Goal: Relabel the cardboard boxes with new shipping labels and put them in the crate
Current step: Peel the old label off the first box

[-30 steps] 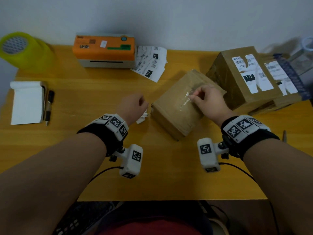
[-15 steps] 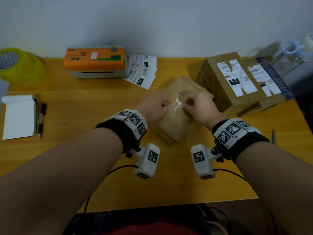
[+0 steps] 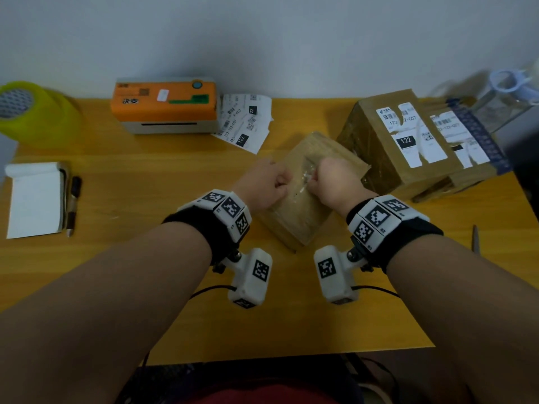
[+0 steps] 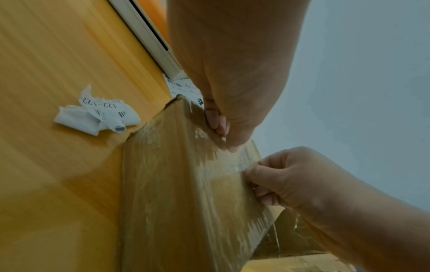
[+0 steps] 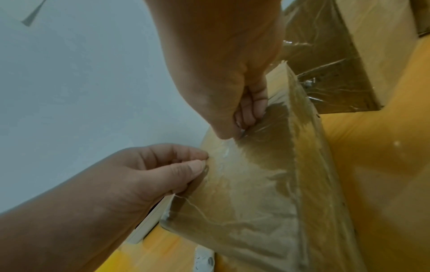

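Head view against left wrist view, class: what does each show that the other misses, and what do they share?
Only the head view shows the notepad, the pen, the yellow tape roll, the whole orange label printer and the labelled boxes at the right. Only the left wrist view shows the crumpled torn label lying on the table beside the box. Both show the left hand and the right hand picking at label residue on the taped cardboard box.
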The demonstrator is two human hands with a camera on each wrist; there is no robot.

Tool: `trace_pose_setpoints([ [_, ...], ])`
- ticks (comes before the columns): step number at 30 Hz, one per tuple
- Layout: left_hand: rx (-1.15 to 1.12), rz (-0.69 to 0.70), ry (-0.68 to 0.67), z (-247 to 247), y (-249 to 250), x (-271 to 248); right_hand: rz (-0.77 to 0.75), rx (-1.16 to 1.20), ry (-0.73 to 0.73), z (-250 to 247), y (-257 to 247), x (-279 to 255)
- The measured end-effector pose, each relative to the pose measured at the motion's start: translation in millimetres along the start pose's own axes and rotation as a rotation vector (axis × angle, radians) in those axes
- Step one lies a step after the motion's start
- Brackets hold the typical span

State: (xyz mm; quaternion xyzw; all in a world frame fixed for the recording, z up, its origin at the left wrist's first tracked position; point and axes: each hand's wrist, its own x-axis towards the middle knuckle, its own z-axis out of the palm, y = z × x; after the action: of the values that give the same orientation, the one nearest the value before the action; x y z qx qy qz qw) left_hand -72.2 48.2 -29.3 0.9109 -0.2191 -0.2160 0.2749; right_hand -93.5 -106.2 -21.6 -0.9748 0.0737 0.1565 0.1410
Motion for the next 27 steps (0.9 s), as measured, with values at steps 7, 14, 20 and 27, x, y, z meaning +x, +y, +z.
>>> trace_pose_setpoints([
  [7, 0.003, -0.010, -0.025, -2.7, -1.4, -1.7, -0.003, -0.030, -0.063, -0.7, -4.3, 3.3],
  [14, -0.015, -0.015, -0.035, -4.7, -0.3, -3.7, 0.048, 0.267, 0.030, -4.8, 16.8, -4.5],
  [20, -0.180, -0.019, -0.012, -6.5, 5.3, -6.0, -0.010, 0.839, 0.042, -8.3, 34.2, -23.4],
  [27, -0.319, 0.086, 0.037, -10.6, 9.6, -10.9, -0.084, 1.200, -0.072, -2.0, 3.4, -29.1],
])
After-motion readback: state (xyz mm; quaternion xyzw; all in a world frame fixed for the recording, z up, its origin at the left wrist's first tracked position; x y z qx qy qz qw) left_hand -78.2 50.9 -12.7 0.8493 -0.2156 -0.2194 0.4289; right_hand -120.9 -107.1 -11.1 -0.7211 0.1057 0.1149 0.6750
